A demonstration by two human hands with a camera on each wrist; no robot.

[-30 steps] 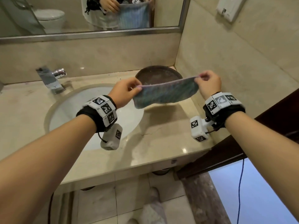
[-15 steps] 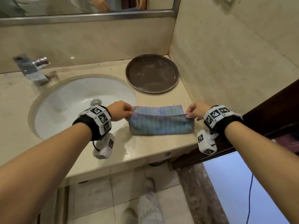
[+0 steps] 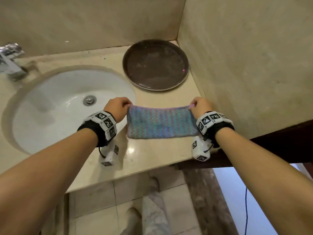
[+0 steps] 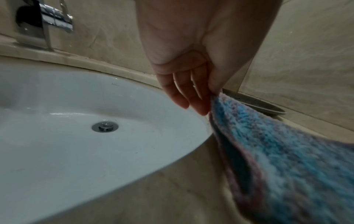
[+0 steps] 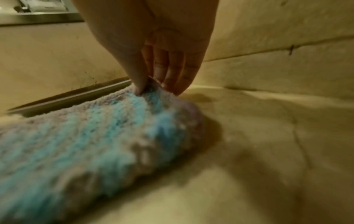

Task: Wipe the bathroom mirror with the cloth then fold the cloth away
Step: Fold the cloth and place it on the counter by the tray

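A blue and pink striped cloth (image 3: 160,122), folded double, is stretched between my hands over the beige counter (image 3: 152,153), right of the sink. My left hand (image 3: 118,106) pinches its far left corner (image 4: 215,97) between thumb and fingers. My right hand (image 3: 199,106) pinches the far right corner (image 5: 147,89) the same way. The near folded edge of the cloth lies on the counter, as the right wrist view shows. The mirror is out of the head view; only a strip of its metal frame (image 5: 38,16) shows in the right wrist view.
A white oval sink (image 3: 67,107) with a metal drain (image 3: 89,100) lies to the left, and a chrome tap (image 3: 10,61) stands behind it. A dark round tray (image 3: 155,65) sits in the back corner. A tiled wall (image 3: 245,65) rises right. A dark wooden edge (image 3: 279,143) borders the counter.
Both hands brought the cloth down from mid-air over the tray to the counter's front, then drew its far edge up and slightly away. My view tilted down, and the mirror left the frame.
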